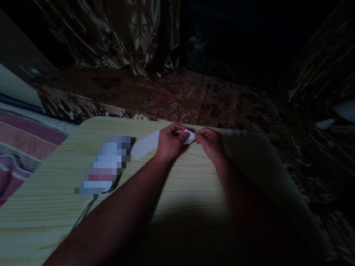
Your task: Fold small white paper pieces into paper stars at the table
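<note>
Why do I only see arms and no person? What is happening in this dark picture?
There is no machine here. A person wears a camera on the head, so you see what they see: their own two arms reaching forward. The left hand and right hand pinch a small white paper between them, over a wooden table. A white strip sticks out left of the left hand; whether it joins the held paper is hidden. Further left lies a blurred thing. Small white bits sit at the table's far edge. Flowered cloth lies behind.
</note>
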Tool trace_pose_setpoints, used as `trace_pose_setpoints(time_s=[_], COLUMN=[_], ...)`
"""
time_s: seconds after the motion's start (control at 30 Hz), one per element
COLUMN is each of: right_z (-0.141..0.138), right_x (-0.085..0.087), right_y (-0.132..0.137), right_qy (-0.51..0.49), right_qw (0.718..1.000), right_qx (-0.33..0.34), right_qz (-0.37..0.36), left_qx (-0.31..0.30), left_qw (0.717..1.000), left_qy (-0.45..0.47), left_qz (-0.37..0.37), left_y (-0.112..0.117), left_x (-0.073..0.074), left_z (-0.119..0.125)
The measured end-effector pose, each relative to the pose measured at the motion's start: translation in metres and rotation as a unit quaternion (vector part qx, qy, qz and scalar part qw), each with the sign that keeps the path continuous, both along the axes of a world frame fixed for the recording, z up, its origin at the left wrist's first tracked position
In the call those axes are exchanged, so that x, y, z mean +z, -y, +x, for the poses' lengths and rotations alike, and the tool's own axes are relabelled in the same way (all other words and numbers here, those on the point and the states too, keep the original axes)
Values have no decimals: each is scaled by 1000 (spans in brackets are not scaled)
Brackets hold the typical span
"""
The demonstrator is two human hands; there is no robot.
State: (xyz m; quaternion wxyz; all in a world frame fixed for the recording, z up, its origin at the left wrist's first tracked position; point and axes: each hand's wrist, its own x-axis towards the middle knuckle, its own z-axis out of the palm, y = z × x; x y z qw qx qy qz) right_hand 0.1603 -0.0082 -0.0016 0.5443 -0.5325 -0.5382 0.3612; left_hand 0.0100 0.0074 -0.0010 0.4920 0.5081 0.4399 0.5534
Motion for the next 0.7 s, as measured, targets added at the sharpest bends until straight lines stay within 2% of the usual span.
trace_pose_setpoints(time_s=[0.7], right_z=[-1], right_x=[2], right_y=[1], right_qy=[23], right_qw=[1000], right_qx=[-9], right_qz=[8], left_qx=[-13], left_qw=[1000], left_qy=[2], left_qz=[-20], left_y=[2], left_x=[3], left_z=[1])
